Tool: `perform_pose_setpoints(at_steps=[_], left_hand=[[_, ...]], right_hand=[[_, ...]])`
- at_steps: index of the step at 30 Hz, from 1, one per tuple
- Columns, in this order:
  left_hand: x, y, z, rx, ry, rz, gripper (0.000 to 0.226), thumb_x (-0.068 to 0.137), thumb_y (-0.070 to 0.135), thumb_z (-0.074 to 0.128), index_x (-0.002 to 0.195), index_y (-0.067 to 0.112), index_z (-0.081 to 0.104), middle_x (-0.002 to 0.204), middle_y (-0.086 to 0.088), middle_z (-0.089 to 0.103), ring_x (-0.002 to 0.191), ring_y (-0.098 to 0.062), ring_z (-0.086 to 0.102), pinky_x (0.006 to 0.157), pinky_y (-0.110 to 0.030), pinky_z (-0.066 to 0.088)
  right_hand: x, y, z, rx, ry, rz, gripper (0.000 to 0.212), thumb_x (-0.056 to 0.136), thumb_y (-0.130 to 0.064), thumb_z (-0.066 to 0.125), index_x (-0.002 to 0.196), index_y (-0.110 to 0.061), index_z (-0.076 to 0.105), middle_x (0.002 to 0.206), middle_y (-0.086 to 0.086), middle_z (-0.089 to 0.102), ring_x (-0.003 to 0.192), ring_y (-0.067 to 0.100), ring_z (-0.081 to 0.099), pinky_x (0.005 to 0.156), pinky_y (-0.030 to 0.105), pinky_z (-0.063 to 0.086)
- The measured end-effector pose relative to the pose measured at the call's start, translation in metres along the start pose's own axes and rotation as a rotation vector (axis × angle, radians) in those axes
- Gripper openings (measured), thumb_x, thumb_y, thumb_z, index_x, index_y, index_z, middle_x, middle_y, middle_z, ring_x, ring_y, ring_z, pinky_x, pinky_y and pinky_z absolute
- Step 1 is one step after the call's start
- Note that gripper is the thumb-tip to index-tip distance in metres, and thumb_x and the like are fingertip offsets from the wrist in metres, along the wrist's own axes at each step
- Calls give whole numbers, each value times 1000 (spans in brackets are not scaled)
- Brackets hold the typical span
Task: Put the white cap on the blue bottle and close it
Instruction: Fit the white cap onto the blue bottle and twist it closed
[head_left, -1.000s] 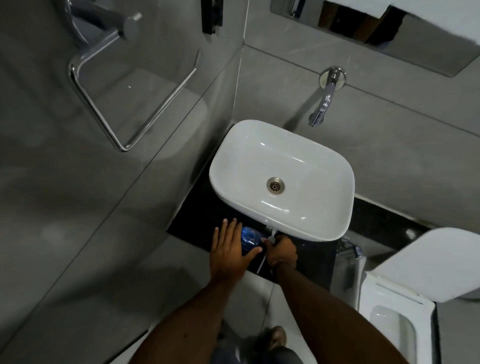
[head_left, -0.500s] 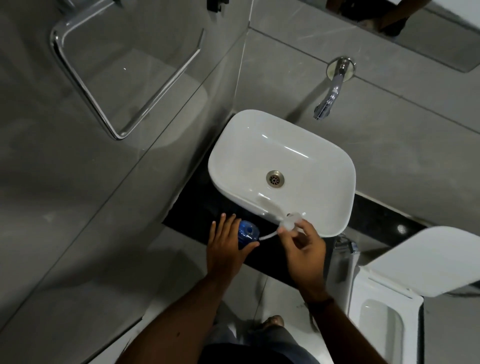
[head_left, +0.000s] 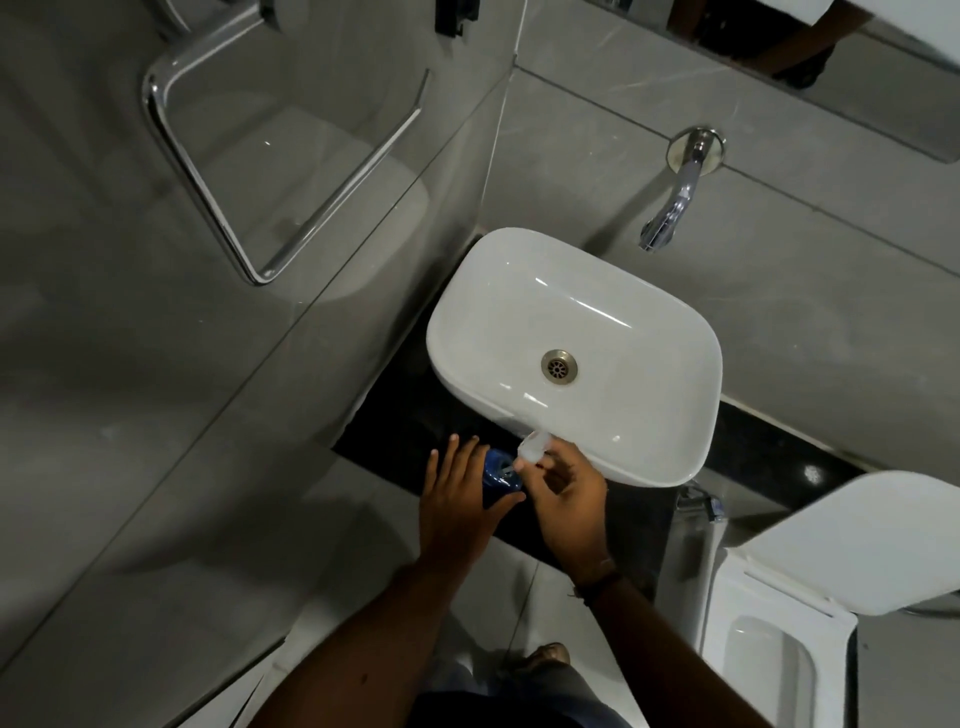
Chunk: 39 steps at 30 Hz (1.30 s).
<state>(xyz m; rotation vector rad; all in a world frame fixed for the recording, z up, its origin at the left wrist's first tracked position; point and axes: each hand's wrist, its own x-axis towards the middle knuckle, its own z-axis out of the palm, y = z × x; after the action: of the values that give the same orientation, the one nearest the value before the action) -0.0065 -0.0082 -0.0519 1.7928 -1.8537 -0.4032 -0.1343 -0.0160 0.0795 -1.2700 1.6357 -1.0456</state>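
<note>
A blue bottle (head_left: 500, 473) stands on the black counter (head_left: 410, 415) in front of the white basin. My left hand (head_left: 460, 499) wraps around its left side, thumb across the front, and hides most of it. The white cap (head_left: 535, 447) with a thin tube hanging from it is pinched in the fingers of my right hand (head_left: 569, 499). The cap is just above and to the right of the bottle's mouth, and the tube's end reaches into the opening. The cap is not seated on the bottle.
A white basin (head_left: 691, 364) sits on the counter with a chrome wall tap (head_left: 670, 208) above it. A chrome towel ring (head_left: 249, 171) hangs on the left wall. An open toilet (head_left: 779, 623) stands at the right, close to my right arm.
My right hand has lifted the cap and tube away from the bottle, swung it right over the basin rim, then brought it back left so the tube enters the bottle's mouth.
</note>
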Motion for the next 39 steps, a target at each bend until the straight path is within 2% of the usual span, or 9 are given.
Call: perform_pose_setpoints(at_steps=[4,8,15,19,24,28,33,37,39], left_hand=[[-1,0,-1,13,17,27,82,97,73,31,140,9,58,144,-10,62,146,-29,43,119,-55,33],[0,-2,1,11,3,35,75,96,67,42,143,10,54,147,-9,59,148,-29,41,120,-55,32],[-1,-2,1,-3,22,28,71,104,63,30,141,8,58,145,-10,61,147,-29,42,118,-57,34],[-1,-2,2,24,24,50,55,100,49,53,137,9,59,143,-10,62,146,-29,44,117,-56,36],[0,-3,1,-18,3,22,67,103,59,36,140,8,58,145,-10,61,146,-29,43,120,-56,32],[-1,-3,2,-33,19,31,61,106,49,26,139,9,59,144,-10,61,147,-27,41,120,-54,31],[-1,-4,3,-35,-5,17,64,96,56,55,140,10,58,144,-9,61,145,-29,45,119,-55,33],[0,-4,3,-28,6,34,64,99,57,45,139,9,58,144,-9,62,146,-27,43,120,-55,32],[0,-2,1,-35,-4,20,75,98,69,39,139,10,60,143,-8,62,145,-27,45,120,-54,31]], right_hand=[[3,29,15,-167,-70,-36,41,87,-12,79,108,-46,70,112,-16,74,115,14,71,103,42,58],[3,48,22,-247,-58,-28,36,86,-10,80,115,-29,73,114,-32,61,130,25,59,113,55,48],[10,47,6,-338,28,-71,37,60,-43,94,69,-20,66,77,-6,65,78,19,62,78,43,53],[5,50,6,-319,-109,-56,71,56,-58,94,111,-19,71,109,-3,66,105,18,62,93,30,52],[9,51,5,-273,23,-71,39,58,-40,94,72,-26,61,81,-3,62,79,21,62,73,53,55],[9,55,5,-279,-191,-61,63,64,-38,90,122,-25,70,118,-3,65,114,17,61,102,41,53],[18,55,2,-225,-119,-25,31,69,-24,89,90,-30,66,96,1,68,94,27,68,83,55,58],[18,56,1,-230,-259,5,61,73,-16,88,130,-20,66,125,-1,64,120,17,64,104,38,57],[20,54,3,-276,-268,-13,50,82,-18,83,130,-20,70,120,-8,64,116,14,63,105,38,55]])
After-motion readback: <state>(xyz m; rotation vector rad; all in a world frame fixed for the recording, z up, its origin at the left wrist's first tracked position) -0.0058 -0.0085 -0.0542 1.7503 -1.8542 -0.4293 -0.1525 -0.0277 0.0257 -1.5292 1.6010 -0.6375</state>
